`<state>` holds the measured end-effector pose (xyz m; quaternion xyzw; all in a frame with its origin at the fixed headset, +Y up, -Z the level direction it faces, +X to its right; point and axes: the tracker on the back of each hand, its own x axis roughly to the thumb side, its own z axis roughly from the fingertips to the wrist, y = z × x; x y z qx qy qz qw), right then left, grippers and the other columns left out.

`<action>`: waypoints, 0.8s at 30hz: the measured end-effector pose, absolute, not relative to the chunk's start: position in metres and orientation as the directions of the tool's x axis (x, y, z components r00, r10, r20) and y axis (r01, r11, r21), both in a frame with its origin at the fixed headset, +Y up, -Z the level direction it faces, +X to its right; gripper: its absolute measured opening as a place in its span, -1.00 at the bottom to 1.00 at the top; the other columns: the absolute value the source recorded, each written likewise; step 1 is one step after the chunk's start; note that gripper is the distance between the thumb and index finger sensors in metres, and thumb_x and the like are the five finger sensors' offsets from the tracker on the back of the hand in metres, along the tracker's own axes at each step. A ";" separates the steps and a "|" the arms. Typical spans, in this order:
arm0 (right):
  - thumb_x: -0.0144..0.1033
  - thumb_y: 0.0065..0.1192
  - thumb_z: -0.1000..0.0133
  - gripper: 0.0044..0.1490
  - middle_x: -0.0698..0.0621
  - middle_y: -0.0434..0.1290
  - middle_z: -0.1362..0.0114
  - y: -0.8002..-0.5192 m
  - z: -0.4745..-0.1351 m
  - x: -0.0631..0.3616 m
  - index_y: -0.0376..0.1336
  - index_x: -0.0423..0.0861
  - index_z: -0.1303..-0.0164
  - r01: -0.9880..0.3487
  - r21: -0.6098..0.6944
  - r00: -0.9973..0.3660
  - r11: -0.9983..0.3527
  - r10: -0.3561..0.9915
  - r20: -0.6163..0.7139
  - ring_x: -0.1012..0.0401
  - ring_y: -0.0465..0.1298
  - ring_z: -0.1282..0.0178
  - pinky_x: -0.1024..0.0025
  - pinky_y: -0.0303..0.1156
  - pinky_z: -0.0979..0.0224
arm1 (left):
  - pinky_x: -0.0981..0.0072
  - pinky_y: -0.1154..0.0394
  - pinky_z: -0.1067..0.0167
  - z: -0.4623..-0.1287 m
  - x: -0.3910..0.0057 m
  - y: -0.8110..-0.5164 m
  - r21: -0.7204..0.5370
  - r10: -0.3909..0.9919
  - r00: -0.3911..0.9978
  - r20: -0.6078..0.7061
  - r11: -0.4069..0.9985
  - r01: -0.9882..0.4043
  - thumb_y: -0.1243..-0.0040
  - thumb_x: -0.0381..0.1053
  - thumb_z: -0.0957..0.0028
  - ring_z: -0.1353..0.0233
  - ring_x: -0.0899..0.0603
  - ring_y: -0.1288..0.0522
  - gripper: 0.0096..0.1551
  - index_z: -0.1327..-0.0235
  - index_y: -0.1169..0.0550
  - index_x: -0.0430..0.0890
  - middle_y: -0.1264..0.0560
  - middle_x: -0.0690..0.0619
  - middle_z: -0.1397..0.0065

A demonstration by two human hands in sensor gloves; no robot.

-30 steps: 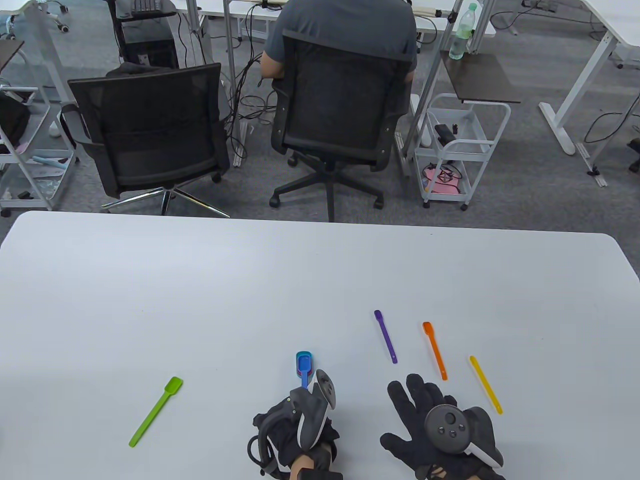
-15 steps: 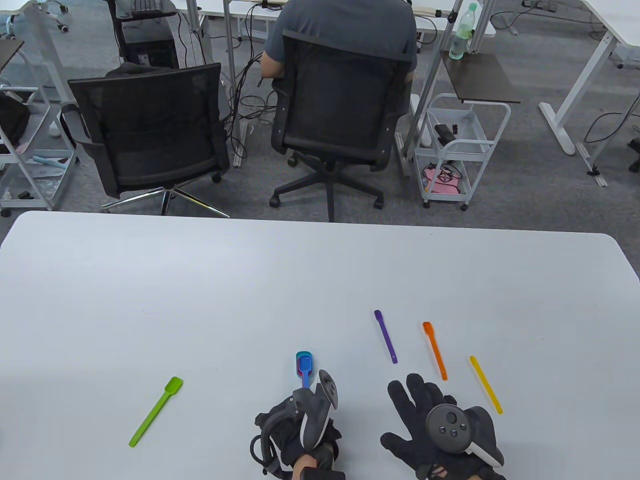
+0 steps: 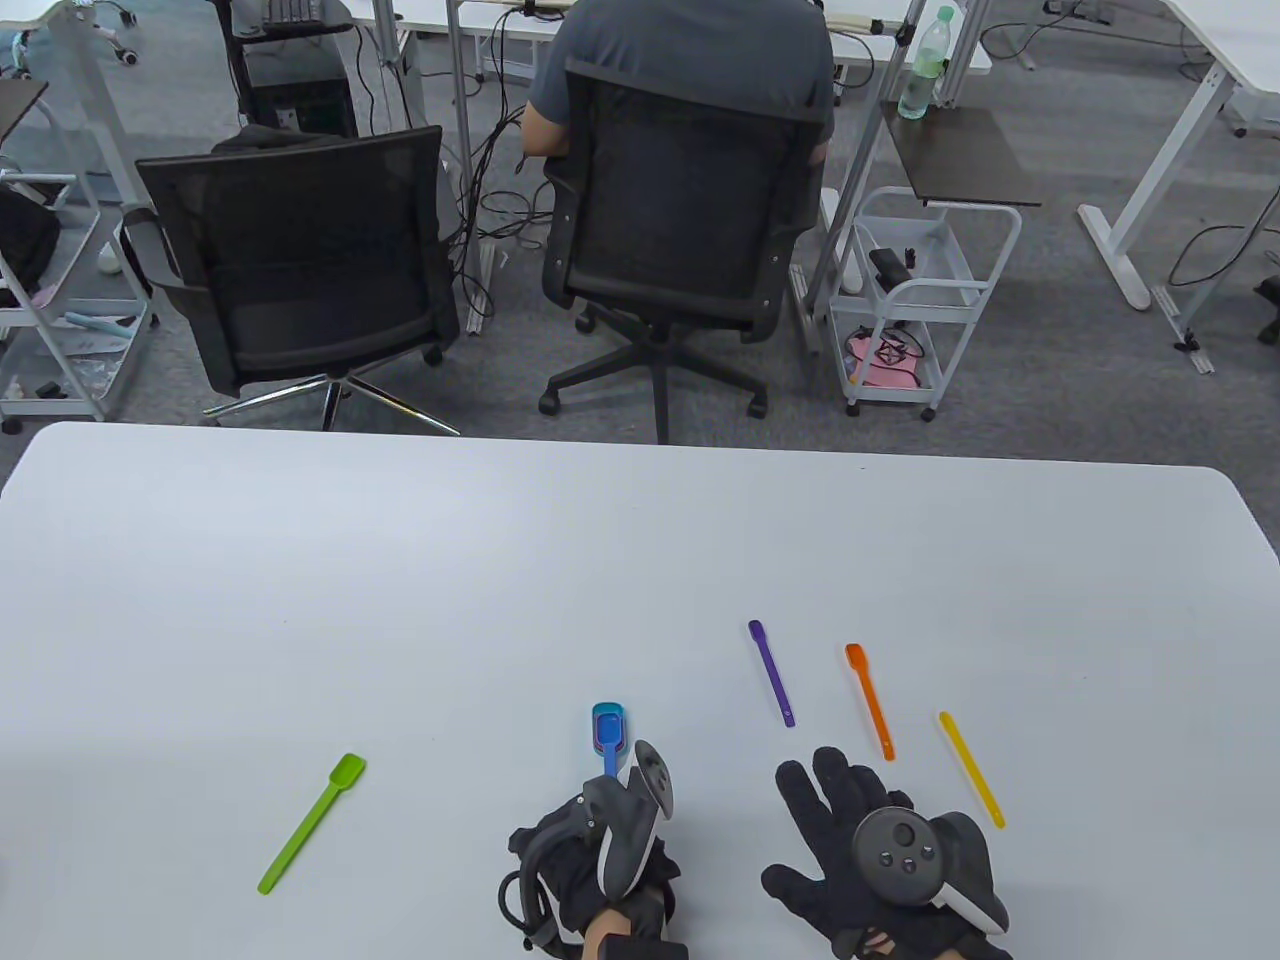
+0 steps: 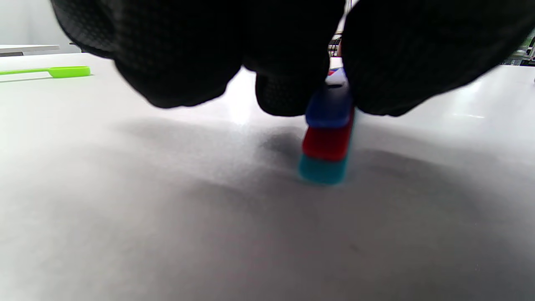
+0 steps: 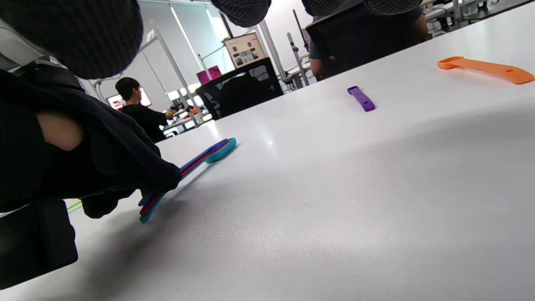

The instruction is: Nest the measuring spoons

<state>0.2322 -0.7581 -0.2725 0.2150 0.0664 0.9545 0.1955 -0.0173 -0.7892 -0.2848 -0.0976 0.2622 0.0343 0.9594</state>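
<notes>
On the table nothing has moved: left hand (image 3: 590, 850) still pinches the nested spoons (image 3: 608, 735); right hand (image 3: 880, 860) stays spread.

Beyond the white table (image 3: 400, 560): two black chairs (image 3: 300, 260), a seated man (image 3: 690, 40), a white cart (image 3: 925, 290), a bottle (image 3: 925, 62).

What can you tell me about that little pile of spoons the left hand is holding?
The spoon stack is three plastic measuring spoons nested together: blue on top, red in the middle, teal at the bottom. The handle ends show stacked in the left wrist view. It lies on the white table, bowls pointing away from the person. The left hand holds the handles near their ends. The right wrist view shows the stack tilted.
</notes>
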 end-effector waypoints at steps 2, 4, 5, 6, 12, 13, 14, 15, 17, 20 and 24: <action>0.42 0.27 0.10 0.23 -0.35 -0.11 -0.70 -0.758 -0.273 0.232 -0.06 0.00 -0.64 -0.345 0.211 -0.831 -0.915 0.402 0.384 -0.47 0.03 -0.56 -0.63 -0.06 -0.34 | -0.38 -0.38 -0.36 -0.285 -0.017 -0.790 -0.173 0.014 0.860 -0.510 0.978 -0.118 -0.53 0.31 0.06 0.22 -0.01 -0.71 -0.33 -0.03 -0.76 -0.20 -0.67 0.24 0.37; 0.42 0.27 0.10 0.23 -0.36 -0.10 -0.70 -0.758 -0.273 0.232 -0.06 0.00 -0.64 -0.345 0.211 -0.831 -0.915 0.402 0.384 -0.47 0.03 -0.56 -0.63 -0.06 -0.34 | -0.38 -0.37 -0.36 -0.285 -0.017 -0.790 -0.175 0.012 0.862 -0.507 0.978 -0.117 -0.53 0.31 0.06 0.21 -0.02 -0.71 -0.32 -0.04 -0.76 -0.20 -0.67 0.23 0.37; 0.42 0.27 0.10 0.23 -0.35 -0.10 -0.70 -0.758 -0.273 0.232 -0.06 0.00 -0.64 -0.345 0.211 -0.831 -0.914 0.402 0.384 -0.47 0.03 -0.56 -0.62 -0.06 -0.34 | -0.38 -0.37 -0.36 -0.285 -0.017 -0.790 -0.179 0.009 0.863 -0.506 0.977 -0.115 -0.53 0.32 0.07 0.21 -0.02 -0.70 -0.32 -0.04 -0.76 -0.19 -0.66 0.23 0.37; 0.42 0.27 0.10 0.23 -0.36 -0.10 -0.70 -0.758 -0.273 0.233 -0.06 0.00 -0.64 -0.346 0.212 -0.831 -0.914 0.403 0.383 -0.47 0.03 -0.56 -0.62 -0.06 -0.34 | -0.38 -0.37 -0.36 -0.285 -0.017 -0.790 -0.176 0.010 0.862 -0.506 0.978 -0.115 -0.53 0.32 0.06 0.21 -0.02 -0.70 -0.32 -0.04 -0.76 -0.19 -0.66 0.23 0.37; 0.42 0.27 0.10 0.23 -0.36 -0.10 -0.70 -0.758 -0.273 0.233 -0.06 0.00 -0.64 -0.348 0.213 -0.830 -0.913 0.405 0.383 -0.48 0.03 -0.56 -0.63 -0.06 -0.34 | -0.40 -0.35 -0.37 -0.285 -0.018 -0.789 -0.190 0.000 0.869 -0.495 0.976 -0.108 -0.51 0.34 0.07 0.19 -0.03 -0.70 -0.28 -0.09 -0.74 -0.19 -0.66 0.21 0.35; 0.42 0.27 0.10 0.23 -0.36 -0.10 -0.70 -0.758 -0.273 0.233 -0.06 0.00 -0.64 -0.349 0.213 -0.830 -0.913 0.406 0.382 -0.48 0.03 -0.57 -0.62 -0.06 -0.34 | -0.40 -0.35 -0.37 -0.284 -0.020 -0.788 -0.187 0.004 0.871 -0.492 0.976 -0.111 -0.50 0.34 0.06 0.19 -0.04 -0.70 -0.27 -0.10 -0.74 -0.20 -0.66 0.21 0.35; 0.42 0.27 0.10 0.23 -0.36 -0.10 -0.70 -0.758 -0.273 0.233 -0.06 0.00 -0.64 -0.349 0.213 -0.830 -0.912 0.407 0.382 -0.48 0.03 -0.56 -0.63 -0.06 -0.34 | -0.40 -0.34 -0.37 -0.284 -0.022 -0.785 -0.177 0.012 0.874 -0.485 0.978 -0.112 -0.50 0.35 0.06 0.18 -0.04 -0.69 -0.26 -0.11 -0.73 -0.20 -0.66 0.21 0.34; 0.42 0.27 0.10 0.23 -0.36 -0.10 -0.70 -0.758 -0.273 0.233 -0.06 0.00 -0.64 -0.351 0.214 -0.829 -0.912 0.409 0.382 -0.48 0.03 -0.56 -0.63 -0.06 -0.34 | -0.40 -0.34 -0.37 -0.283 -0.024 -0.783 -0.171 0.016 0.877 -0.480 0.979 -0.112 -0.49 0.36 0.06 0.18 -0.04 -0.69 -0.24 -0.13 -0.73 -0.19 -0.66 0.21 0.34; 0.42 0.27 0.10 0.23 -0.36 -0.10 -0.70 -0.758 -0.273 0.233 -0.06 0.00 -0.64 -0.354 0.215 -0.828 -0.910 0.412 0.381 -0.48 0.03 -0.56 -0.63 -0.06 -0.34 | -0.40 -0.33 -0.38 -0.282 -0.030 -0.777 -0.159 0.024 0.888 -0.458 0.981 -0.109 -0.47 0.38 0.07 0.18 -0.04 -0.69 -0.22 -0.15 -0.72 -0.19 -0.66 0.21 0.34; 0.42 0.27 0.10 0.23 -0.36 -0.10 -0.70 -0.758 -0.273 0.234 -0.06 0.00 -0.64 -0.356 0.216 -0.827 -0.909 0.414 0.380 -0.48 0.03 -0.56 -0.63 -0.05 -0.34 | -0.39 -0.32 -0.39 -0.281 -0.043 -0.768 -0.144 0.030 0.911 -0.412 0.985 -0.097 -0.47 0.38 0.08 0.16 -0.04 -0.68 -0.20 -0.20 -0.70 -0.17 -0.66 0.21 0.32; 0.42 0.27 0.11 0.23 -0.36 -0.10 -0.70 -0.758 -0.273 0.234 -0.06 0.00 -0.64 -0.356 0.218 -0.828 -0.909 0.415 0.377 -0.47 0.03 -0.56 -0.62 -0.05 -0.34 | -0.39 -0.30 -0.41 -0.275 -0.073 -0.751 -0.128 -0.015 0.924 -0.383 0.991 -0.037 -0.47 0.37 0.09 0.14 -0.03 -0.68 -0.20 -0.24 -0.67 -0.14 -0.65 0.22 0.30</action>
